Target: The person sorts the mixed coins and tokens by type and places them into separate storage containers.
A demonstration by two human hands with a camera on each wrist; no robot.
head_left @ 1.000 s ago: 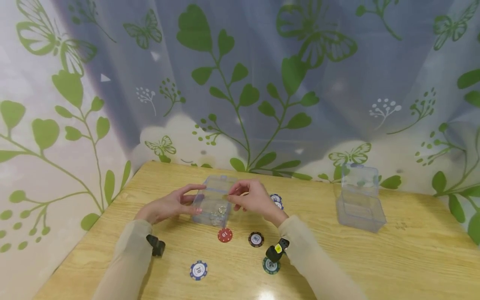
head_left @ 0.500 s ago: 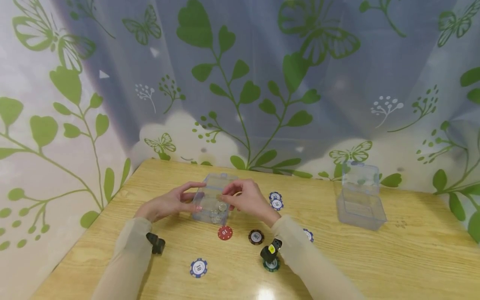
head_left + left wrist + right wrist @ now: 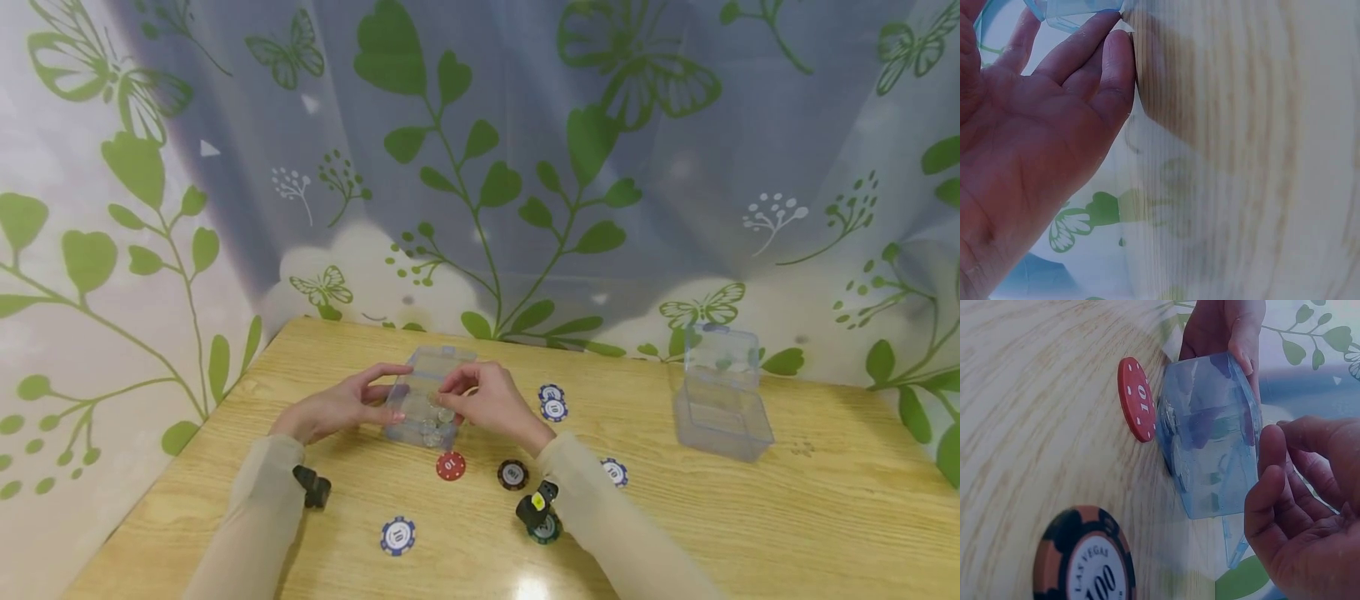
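Note:
In the head view my left hand (image 3: 341, 412) holds the left side of an open clear plastic box (image 3: 412, 435). Its thumb rests on the rim, while other fingers lie along the outer wall, as the left wrist view shows. Several shiny coins (image 3: 431, 433) lie in the near end of this box. Just above its right rim, my right hand (image 3: 491, 404) pinches a coin (image 3: 1283, 423) between thumb and index finger; only the coin's edge shows in the right wrist view. A red 10 chip (image 3: 451, 466) lies right by the box's near side.
A second clear box (image 3: 723, 425), lid raised, stands at the right. Around my right arm lie a black-and-orange 100 chip (image 3: 513, 475), a green chip (image 3: 546, 530) partly covered by the wrist camera, and blue chips (image 3: 554, 408). Another blue chip (image 3: 397, 536) is near the front.
My right hand has shifted slightly left and down over the box with the pinched coin. A blue chip beside the right sleeve has come into view. The left hand stays on the box.

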